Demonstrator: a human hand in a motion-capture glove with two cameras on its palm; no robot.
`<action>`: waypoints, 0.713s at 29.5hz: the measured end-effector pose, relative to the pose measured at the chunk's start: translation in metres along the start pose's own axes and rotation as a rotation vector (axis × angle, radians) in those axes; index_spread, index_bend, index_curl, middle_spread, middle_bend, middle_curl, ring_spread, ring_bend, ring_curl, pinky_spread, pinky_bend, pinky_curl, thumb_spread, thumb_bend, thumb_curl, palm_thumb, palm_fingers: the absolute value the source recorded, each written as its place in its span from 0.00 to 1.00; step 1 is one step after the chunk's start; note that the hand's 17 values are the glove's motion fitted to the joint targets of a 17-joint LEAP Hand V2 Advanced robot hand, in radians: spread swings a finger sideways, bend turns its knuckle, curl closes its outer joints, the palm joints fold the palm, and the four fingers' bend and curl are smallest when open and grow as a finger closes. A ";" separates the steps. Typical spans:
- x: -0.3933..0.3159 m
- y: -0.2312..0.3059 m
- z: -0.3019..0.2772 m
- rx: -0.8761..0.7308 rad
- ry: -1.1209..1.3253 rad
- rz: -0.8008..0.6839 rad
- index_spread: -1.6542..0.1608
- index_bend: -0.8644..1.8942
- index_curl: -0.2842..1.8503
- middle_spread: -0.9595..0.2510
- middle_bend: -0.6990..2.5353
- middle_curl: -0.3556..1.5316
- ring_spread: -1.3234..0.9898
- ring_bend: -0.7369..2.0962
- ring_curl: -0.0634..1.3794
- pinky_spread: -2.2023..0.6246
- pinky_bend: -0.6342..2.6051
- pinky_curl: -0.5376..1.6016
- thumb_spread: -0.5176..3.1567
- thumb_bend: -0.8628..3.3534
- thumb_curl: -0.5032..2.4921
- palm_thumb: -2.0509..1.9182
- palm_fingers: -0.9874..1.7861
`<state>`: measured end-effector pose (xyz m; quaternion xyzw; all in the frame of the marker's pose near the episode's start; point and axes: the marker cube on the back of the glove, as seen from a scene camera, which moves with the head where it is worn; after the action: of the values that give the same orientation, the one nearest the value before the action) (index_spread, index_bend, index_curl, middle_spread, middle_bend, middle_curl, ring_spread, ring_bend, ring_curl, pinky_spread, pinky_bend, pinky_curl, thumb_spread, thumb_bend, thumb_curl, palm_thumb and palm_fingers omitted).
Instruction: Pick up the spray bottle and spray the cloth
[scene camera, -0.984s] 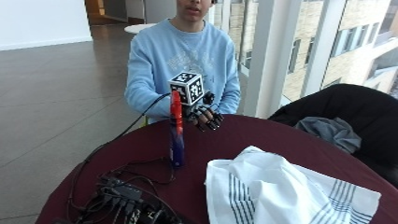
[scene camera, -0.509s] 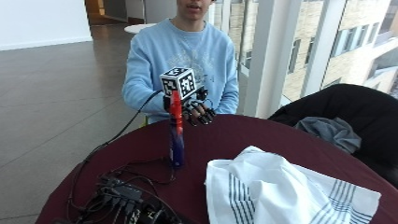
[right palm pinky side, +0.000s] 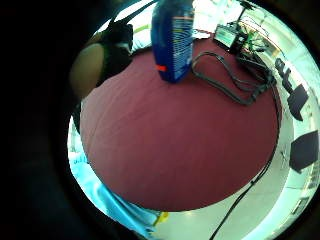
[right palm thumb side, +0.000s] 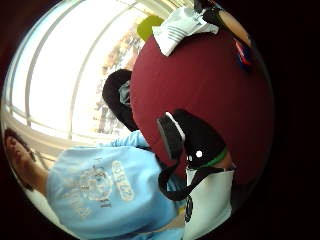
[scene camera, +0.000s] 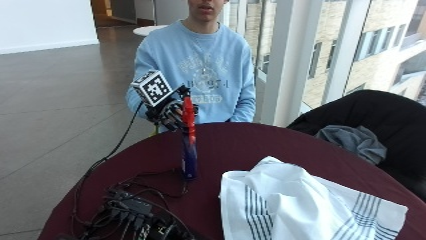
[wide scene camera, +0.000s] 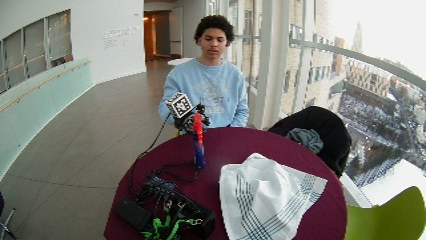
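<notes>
The black-gloved right hand (scene camera: 170, 111) has been carried sideways from a second ago: it was then seen on the cloth side of the tall blue spray bottle with the red trigger head (scene camera: 190, 145), beside the head, and half a second ago it was seen directly behind the head. It is now found on the far side of the bottle from the cloth, just beside the red head and slightly behind it (whether the head is touched cannot be told). The hand's height above the round dark-red surface (scene camera: 279, 145) has been kept almost the same throughout, with the fingers loosely curled as before.
</notes>
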<state>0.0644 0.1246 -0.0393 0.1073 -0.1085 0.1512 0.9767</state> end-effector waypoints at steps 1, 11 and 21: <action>0.005 0.000 -0.004 0.011 -0.030 0.022 0.71 0.35 0.27 0.76 0.28 0.37 0.57 0.34 0.25 0.84 0.29 0.41 0.47 0.20 0.27 0.67 0.57; 0.033 -0.019 -0.014 0.174 -0.248 0.209 0.71 0.34 0.25 0.77 0.29 0.38 0.58 0.36 0.26 0.84 0.30 0.42 0.44 0.19 0.26 0.63 0.56; 0.055 -0.070 0.011 0.254 -0.499 0.275 0.71 0.34 0.23 0.78 0.29 0.39 0.58 0.37 0.27 0.84 0.32 0.43 0.42 0.20 0.26 0.63 0.55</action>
<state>0.1355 0.0716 -0.0277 0.2466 -0.3384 0.2634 0.8691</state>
